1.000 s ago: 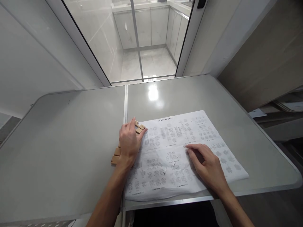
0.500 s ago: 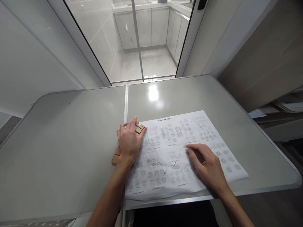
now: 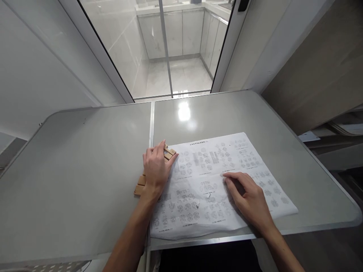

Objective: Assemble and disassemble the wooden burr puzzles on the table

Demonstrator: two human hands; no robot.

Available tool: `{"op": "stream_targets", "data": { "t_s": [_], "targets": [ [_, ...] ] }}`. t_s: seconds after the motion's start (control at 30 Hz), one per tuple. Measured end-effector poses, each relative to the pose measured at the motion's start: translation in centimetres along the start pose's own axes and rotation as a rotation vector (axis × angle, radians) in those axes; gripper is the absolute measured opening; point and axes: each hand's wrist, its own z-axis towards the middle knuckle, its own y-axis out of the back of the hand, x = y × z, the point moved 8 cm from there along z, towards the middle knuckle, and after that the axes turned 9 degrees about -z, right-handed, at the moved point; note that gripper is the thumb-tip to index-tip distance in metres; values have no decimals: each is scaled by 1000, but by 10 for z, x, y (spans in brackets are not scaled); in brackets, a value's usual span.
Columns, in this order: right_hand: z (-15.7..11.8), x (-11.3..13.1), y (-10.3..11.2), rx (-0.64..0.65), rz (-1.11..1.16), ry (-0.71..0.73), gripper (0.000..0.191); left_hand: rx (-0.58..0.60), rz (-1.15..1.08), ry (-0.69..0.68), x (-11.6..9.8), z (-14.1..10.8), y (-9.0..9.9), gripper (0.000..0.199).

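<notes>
My left hand (image 3: 155, 166) lies over several small light-brown wooden blocks (image 3: 169, 152) at the sheet's upper left edge. Thumb and fingers close around them, and the palm hides part of the group. More wooden blocks (image 3: 139, 185) stick out to the left of my wrist, resting on the table. A large creased paper sheet (image 3: 195, 181), printed with rows of small line diagrams, is spread flat under both hands. On its right half rests my right hand (image 3: 249, 196), fingers curled, thumb and index fingertips close together at the paper. Whether they pinch anything is too small to tell.
The grey-green table (image 3: 85, 181) has a metal seam (image 3: 151, 124) running front to back, left of the sheet. Behind its far edge stands a glass door (image 3: 184, 49). To the right, a shelf (image 3: 343, 128) holds papers.
My left hand has shifted slightly to the right, and a little more of the wooden blocks shows beside it. The right hand and the sheet stay where they were.
</notes>
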Motion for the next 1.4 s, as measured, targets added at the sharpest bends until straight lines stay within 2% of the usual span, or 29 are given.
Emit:
{"op": "stream_targets", "data": {
  "t_s": [0.17,0.33,0.53,0.67,1.0,1.23,1.3,1.4],
  "targets": [
    [-1,-1,-1,7,3,-8,19,-46,-33,-125,-13,0,4,61],
    [-1,-1,-1,7,5,-8,20,-25,-136,-306,-41,-8,3,69],
    [1,2,0,-7,-8,13,20,205,-314,-541,-83,-34,-17,71],
    [1,2,0,-15,-10,19,21,350,-357,-651,-98,-51,-29,73],
    [1,3,0,-13,-10,11,20,518,-494,-650,-111,-67,-40,73],
    [0,2,-1,8,-4,2,20,527,-434,-556,-94,-50,-34,108],
    [0,2,-1,7,-5,6,19,540,-417,-537,-88,-44,-30,102],
    [-1,4,0,4,3,25,18,547,-400,-561,-84,-38,-22,81]
  ]
}}
